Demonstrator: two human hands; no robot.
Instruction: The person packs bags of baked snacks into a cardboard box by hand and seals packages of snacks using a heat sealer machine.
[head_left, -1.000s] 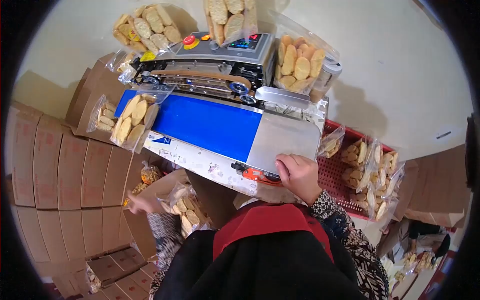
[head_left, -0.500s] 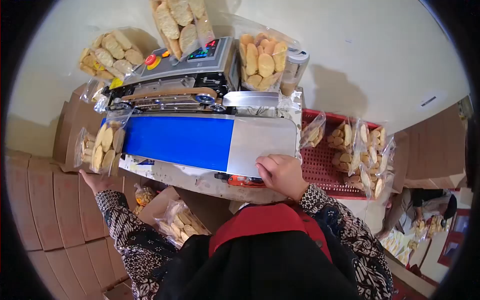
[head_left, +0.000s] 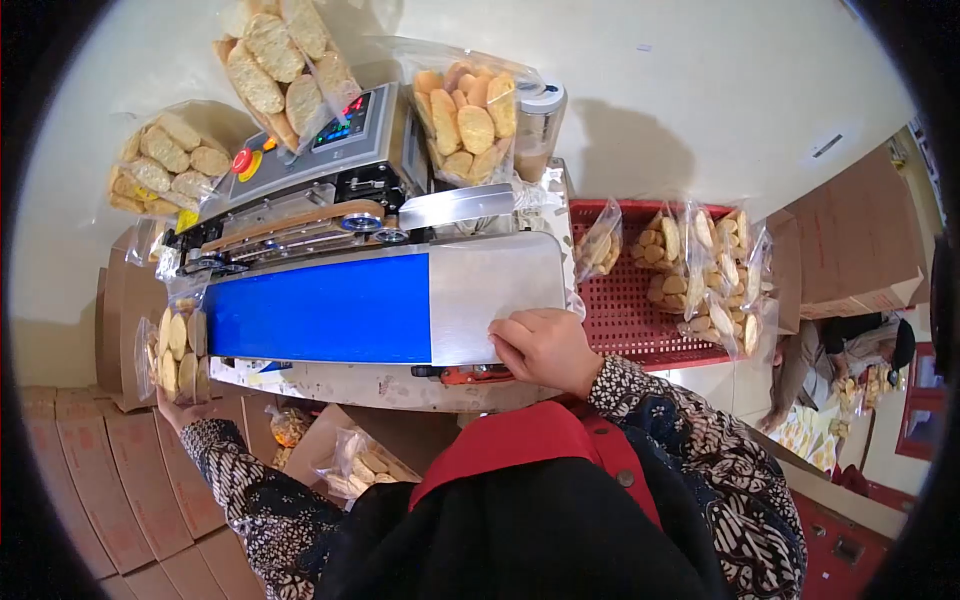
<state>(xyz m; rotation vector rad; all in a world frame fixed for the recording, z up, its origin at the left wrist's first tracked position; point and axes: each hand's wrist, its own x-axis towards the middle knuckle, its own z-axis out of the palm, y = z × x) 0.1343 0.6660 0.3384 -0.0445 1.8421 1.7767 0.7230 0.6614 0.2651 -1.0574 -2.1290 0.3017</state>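
Observation:
My right hand (head_left: 545, 350), with its fingers curled, rests on the front corner of the bare metal plate (head_left: 495, 295) beside the blue belt (head_left: 320, 310). What it holds, if anything, is hidden. At the belt's left end hangs a clear bag of oval biscuits (head_left: 183, 350), upright, with a second bag partly behind it. My left hand (head_left: 180, 408) is under this bag and touches its bottom, the fingers partly hidden. Behind the belt stands the sealing machine (head_left: 300, 200), with a red button and a lit panel.
Biscuit bags lean on and beside the machine, next to a lidded container (head_left: 540, 125). Right of the table, a red crate (head_left: 620, 320) holds several bags. Cartons (head_left: 85, 450) stand at the left; an open box (head_left: 310, 445) sits below. A person (head_left: 810, 370) is at the far right.
My left hand has come up against the bottom of the biscuit bag, from slightly below and beside it. My right hand stays on the plate's corner. The view has shifted and tilted.

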